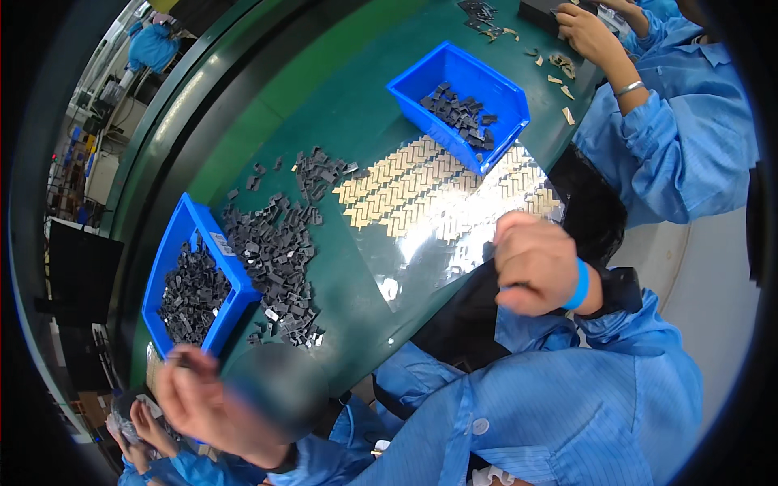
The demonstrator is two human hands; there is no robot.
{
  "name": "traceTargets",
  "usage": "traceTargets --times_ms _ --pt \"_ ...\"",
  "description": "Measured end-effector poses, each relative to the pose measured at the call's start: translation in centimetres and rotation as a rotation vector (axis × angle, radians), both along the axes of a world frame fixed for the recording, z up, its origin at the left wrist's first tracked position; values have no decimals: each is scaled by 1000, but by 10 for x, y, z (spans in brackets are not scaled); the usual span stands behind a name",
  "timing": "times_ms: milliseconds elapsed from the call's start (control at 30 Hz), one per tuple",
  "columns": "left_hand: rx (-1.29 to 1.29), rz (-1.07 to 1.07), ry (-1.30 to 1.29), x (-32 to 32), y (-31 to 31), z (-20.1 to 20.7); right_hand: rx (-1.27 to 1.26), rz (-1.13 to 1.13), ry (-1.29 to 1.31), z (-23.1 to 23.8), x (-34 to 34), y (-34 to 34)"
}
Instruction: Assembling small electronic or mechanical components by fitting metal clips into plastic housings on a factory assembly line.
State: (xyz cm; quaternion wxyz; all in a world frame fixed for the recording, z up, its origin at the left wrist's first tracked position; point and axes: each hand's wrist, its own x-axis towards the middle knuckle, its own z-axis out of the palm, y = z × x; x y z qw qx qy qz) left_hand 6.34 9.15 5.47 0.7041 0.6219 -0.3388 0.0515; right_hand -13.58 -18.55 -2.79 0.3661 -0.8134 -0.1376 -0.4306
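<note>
My left hand, smeared by motion, is at the near rim of the left blue bin. Its fingertips pinch a small dark piece. Small dark grey rectangular pieces fill that bin, and a loose heap of them lies beside it. My right hand is curled closed above the near right edge of a glossy sheet; what its fingers hold, if anything, is hidden. Rows of small tan strips lie on the sheet in a zigzag pattern.
A second blue bin with dark grey pieces stands on the far part of the sheet. The green table carries it all. At the far right a co-worker's hand works near tan scraps. Other hands show at lower left.
</note>
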Motion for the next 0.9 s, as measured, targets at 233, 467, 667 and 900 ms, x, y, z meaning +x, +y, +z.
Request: traceTargets --times_ms 233,467,667,900 --pt "1005 717 -735 67 26 -5 -33 -338 174 -7 -30 -22" --pt "1071 -244 -716 -40 -114 -48 -133 -239 371 -15 -1 -9" --pt "963 -438 -715 -44 -155 -92 -172 -217 475 -24 15 -12" --pt "899 -418 -715 -40 -161 -96 -168 -170 462 -27 24 -21"
